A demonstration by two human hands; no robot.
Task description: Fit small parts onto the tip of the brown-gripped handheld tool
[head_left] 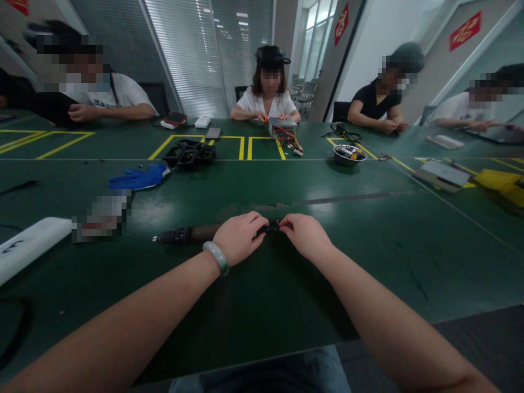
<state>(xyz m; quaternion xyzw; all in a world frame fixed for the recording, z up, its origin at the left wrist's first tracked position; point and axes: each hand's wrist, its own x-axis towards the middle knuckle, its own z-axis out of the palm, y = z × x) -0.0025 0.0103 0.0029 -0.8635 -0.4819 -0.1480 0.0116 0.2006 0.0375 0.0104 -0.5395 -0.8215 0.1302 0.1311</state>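
Note:
A long dark tool with a brown barrel [201, 234] and a metal tip at its left end lies across the green table [393, 240] in front of me. My left hand [240, 238], with a pale green bangle on the wrist, is closed around its right part. My right hand [305, 233] pinches at the tool's black right end [272, 227], its fingertips almost against those of my left hand. The small details between the fingertips are too dark to make out.
A blue glove [139, 177], black plastic parts [190, 154] and a white power strip [35, 245] lie to the left. Farther off are a metal bowl [349, 155], a grey box with coloured wires [282, 129] and a yellow glove [502, 185]. Several people sit across the table.

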